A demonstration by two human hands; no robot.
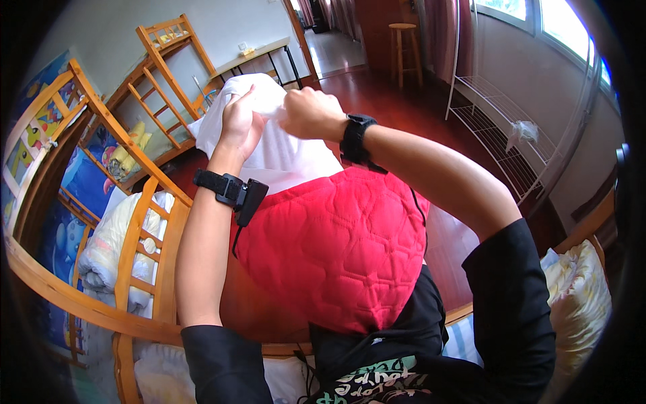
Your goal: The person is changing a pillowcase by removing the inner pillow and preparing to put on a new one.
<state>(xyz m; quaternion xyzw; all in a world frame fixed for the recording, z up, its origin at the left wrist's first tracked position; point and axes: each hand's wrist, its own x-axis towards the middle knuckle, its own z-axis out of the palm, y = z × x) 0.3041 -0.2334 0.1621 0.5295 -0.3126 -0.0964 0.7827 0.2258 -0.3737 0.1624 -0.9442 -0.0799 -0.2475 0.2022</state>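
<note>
White cloth hangs from my two raised hands in front of me. My left hand holds its upper part at the left, palm turned inward and thumb up. Just to the right, my right hand is closed in a fist on the same cloth. Below the white cloth, a red quilted fabric piece spreads down against my black shirt. It is stitched in a raised pattern; whether it is joined to the white cloth I cannot tell. Each wrist wears a black strap, the left one with a small black device.
Wooden bunk beds with bedding stand at the left, their rail curving close before me. A narrow table and a wooden stool are farther back. At the right stand a white wire rack and a pillow.
</note>
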